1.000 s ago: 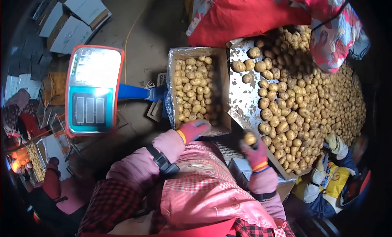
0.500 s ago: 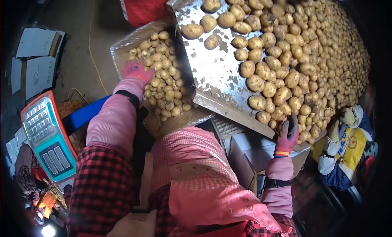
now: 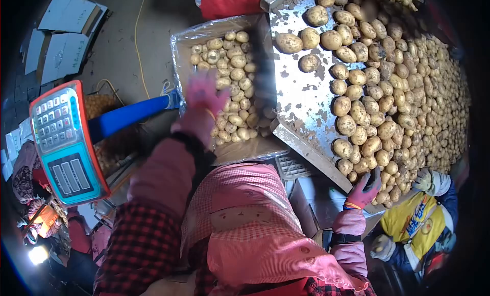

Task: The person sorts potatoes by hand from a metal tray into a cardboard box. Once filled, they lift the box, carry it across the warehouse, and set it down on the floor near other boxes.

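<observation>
My left hand (image 3: 205, 93), in a pink glove, is over the left side of a plastic-lined box (image 3: 178, 46) of small potatoes (image 3: 237, 61). Its fingers are spread, slightly blurred, with nothing held. At the lower edge of a metal sorting table (image 3: 291, 87), my right hand (image 3: 365, 190) in a pink and grey glove rests against the heap of potatoes (image 3: 388, 130). Thumb and fingers stand apart there, and no potato is in its grasp. Several larger potatoes lie loose on the bare metal part.
A scale display (image 3: 71, 143) on a blue arm (image 3: 130, 115) stands at the left. Flattened cartons (image 3: 64, 56) lie at the upper left. Below the table edge is an open carton (image 3: 306, 204). A co-worker in a yellow apron (image 3: 421, 219) is at the lower right.
The view has shifted, moving the box and table rightward in the frame. My left hand has lifted off the potatoes toward the box's left side. My right hand remains by the table edge.
</observation>
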The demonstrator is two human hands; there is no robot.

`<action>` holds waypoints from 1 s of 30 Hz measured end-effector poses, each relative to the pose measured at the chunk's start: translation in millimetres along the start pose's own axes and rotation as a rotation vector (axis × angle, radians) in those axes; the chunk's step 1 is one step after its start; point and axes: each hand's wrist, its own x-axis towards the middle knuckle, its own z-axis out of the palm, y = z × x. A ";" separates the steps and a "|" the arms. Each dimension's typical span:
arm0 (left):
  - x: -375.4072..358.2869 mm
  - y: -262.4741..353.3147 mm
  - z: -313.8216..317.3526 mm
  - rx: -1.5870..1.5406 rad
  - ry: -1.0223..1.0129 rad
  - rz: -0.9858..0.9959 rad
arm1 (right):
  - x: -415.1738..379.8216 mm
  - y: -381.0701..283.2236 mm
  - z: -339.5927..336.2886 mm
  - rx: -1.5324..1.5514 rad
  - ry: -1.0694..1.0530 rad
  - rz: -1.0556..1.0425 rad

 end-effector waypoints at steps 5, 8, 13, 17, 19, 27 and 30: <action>-50.5 38.5 46.6 0.217 -0.175 0.140 | -0.9 -1.1 1.4 -0.029 0.004 -0.024; -150.0 43.8 96.3 -0.143 -0.567 0.192 | 0.4 -2.3 -0.4 -0.057 -0.002 -0.048; -162.3 26.6 -14.7 -0.488 -0.716 0.151 | 0.8 5.2 -0.4 -0.111 0.007 -0.076; -182.5 23.1 -27.6 -0.569 -0.542 0.360 | -1.1 8.0 0.6 -0.136 0.023 -0.101; -187.7 32.5 -30.8 -0.618 -0.508 0.351 | -0.9 8.6 1.4 -0.130 0.022 -0.104; -197.3 23.4 -46.9 -0.849 -0.864 0.194 | -0.9 14.9 2.5 -0.111 0.037 -0.095; -200.0 13.6 -58.5 -0.881 -0.946 0.179 | -2.0 31.8 5.4 -0.156 0.056 -0.148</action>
